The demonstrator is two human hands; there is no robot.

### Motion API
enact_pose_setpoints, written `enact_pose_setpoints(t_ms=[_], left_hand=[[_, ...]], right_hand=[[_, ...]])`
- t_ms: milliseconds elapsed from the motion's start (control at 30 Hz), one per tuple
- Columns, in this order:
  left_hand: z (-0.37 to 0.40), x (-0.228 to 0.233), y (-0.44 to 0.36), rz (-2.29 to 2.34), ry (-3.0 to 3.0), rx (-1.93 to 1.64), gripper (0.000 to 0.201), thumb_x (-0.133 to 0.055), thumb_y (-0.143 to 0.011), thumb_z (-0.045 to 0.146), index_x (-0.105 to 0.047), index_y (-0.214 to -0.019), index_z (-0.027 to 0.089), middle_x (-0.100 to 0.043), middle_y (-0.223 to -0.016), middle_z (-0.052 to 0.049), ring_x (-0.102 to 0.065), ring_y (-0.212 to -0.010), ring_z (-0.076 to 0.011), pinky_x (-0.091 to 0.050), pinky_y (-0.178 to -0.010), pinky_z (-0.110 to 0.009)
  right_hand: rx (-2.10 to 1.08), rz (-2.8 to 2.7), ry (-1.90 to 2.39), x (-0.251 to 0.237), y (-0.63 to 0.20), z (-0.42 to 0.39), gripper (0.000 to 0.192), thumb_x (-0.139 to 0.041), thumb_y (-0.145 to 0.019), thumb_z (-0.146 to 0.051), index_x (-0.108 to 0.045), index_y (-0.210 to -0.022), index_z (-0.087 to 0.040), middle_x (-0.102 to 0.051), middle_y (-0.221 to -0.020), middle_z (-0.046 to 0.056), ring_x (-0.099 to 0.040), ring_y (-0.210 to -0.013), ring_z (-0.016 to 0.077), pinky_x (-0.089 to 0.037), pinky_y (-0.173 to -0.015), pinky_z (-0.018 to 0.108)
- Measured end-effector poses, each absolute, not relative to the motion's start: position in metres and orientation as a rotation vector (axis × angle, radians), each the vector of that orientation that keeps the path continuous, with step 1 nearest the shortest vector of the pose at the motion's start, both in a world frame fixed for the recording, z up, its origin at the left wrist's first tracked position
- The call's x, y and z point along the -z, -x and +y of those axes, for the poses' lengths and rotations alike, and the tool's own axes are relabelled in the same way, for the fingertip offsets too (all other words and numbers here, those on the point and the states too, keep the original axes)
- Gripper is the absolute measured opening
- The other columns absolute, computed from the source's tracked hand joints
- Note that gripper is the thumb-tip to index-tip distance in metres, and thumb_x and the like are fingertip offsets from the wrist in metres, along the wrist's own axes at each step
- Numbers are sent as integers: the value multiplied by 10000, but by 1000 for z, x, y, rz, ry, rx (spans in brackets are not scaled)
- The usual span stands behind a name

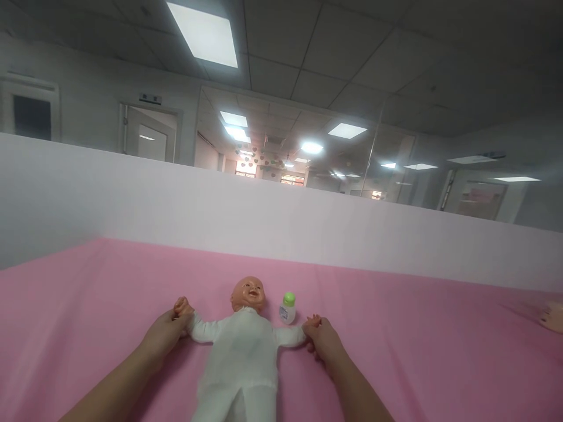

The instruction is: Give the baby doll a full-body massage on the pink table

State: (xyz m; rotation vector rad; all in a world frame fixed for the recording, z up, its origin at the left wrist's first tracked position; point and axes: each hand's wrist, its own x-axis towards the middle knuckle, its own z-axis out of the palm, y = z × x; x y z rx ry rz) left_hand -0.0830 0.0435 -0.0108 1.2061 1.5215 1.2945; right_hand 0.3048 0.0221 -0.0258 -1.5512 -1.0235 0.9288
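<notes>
A baby doll (pixel 244 346) in a white outfit lies on its back on the pink sheet (pixel 145 269), arms stretched out to both sides. My left hand (pixel 165 333) is closed around the doll's wrist on the left of the view. On the other side, my right hand (pixel 324 340) grips the doll's other wrist, with its small fingers showing above mine. Beside the doll's head stands a small clear bottle (pixel 287 310) with a green cap, close to my right hand but apart from it. The doll's lower legs are cut off by the frame.
A white wall or partition (pixel 264 217) rises behind the pink surface. At the far right edge lies a skin-coloured object (pixel 552 317), only partly in view. Beyond the partition are glass panels, doors (pixel 152 138) and ceiling lights.
</notes>
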Motion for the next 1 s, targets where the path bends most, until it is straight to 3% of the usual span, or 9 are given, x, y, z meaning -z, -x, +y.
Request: enact_pose_setpoints(t_ms=[233, 333, 400, 500, 567, 667, 733, 900, 1000], left_hand=[[43, 8, 84, 1468, -1156, -1302, 437, -734, -621, 547, -611, -840, 189, -673, -740, -57, -694, -732, -266, -569, -635, -359], [37, 0, 80, 1420, -1289, -1329, 444, -738, -627, 562, -626, -841, 189, -690, -787, -67, -691, -768, -277, -560, -658, -357], [28, -8, 73, 1377, -1409, -1325, 423, -719, -665, 553, -657, -884, 196, -716, -877, -74, -695, -850, -288, -560, -715, -352], [10, -22, 56, 1320, -1653, -1242, 367, -658, -769, 532, -709, -977, 234, -731, -995, -56, -689, -913, -275, -552, -795, -343], [-1, -29, 45, 1254, -1897, -1121, 304, -620, -815, 496, -745, -945, 251, -734, -979, -55, -678, -912, -264, -539, -826, -339], [-11, -36, 35, 1183, -2185, -911, 225, -628, -762, 356, -776, -907, 268, -737, -958, -58, -665, -905, -256, -523, -818, -327], [-12, -37, 33, 1191, -2274, -832, 274, -616, -700, 271, -784, -917, 271, -737, -972, -63, -664, -920, -259, -515, -823, -328], [-10, -34, 33, 1219, -2344, -787, 335, -598, -655, 211, -786, -923, 280, -741, -994, -66, -658, -984, -272, -502, -863, -342], [-10, -33, 33, 1229, -2288, -836, 272, -621, -698, 266, -781, -917, 274, -741, -983, -60, -663, -954, -267, -504, -844, -335]], right_hand=[[-883, -988, 1489, 18, -302, 22, 441, -722, -738, -358, -529, -1103, -202, -619, -595, -31, -561, -451, 149, -350, -384, 206], [-679, -1056, 1381, 3, -294, 12, 566, -753, -722, -339, -525, -1225, -215, -747, -938, 63, -721, -752, 213, -549, -571, 271], [-607, -1168, 1288, -8, -283, 2, 622, -749, -735, -326, -515, -1304, -238, -725, -1163, 88, -728, -981, 246, -600, -766, 323], [-606, -1463, 1179, -23, -260, -16, 519, -683, -794, -262, -572, -1301, -248, -710, -1219, 79, -709, -1050, 250, -575, -926, 384], [-566, -1687, 1120, -27, -245, -25, 411, -643, -798, -198, -658, -1202, -270, -720, -1196, 47, -704, -1034, 236, -559, -943, 380], [-426, -1965, 1087, -25, -232, -30, 360, -606, -762, -117, -738, -1046, -296, -752, -1063, 5, -692, -978, 216, -535, -925, 355], [-363, -2095, 1089, -18, -228, -29, 382, -602, -726, -80, -760, -998, -297, -757, -1029, -1, -680, -972, 210, -513, -940, 348], [-302, -2221, 1145, -5, -227, -22, 510, -601, -698, -53, -767, -1106, -310, -740, -1150, 15, -649, -1083, 226, -470, -1029, 372], [-365, -2134, 1139, -10, -228, -23, 412, -643, -746, -117, -778, -1083, -314, -749, -1129, 25, -660, -1067, 237, -482, -1022, 391]])
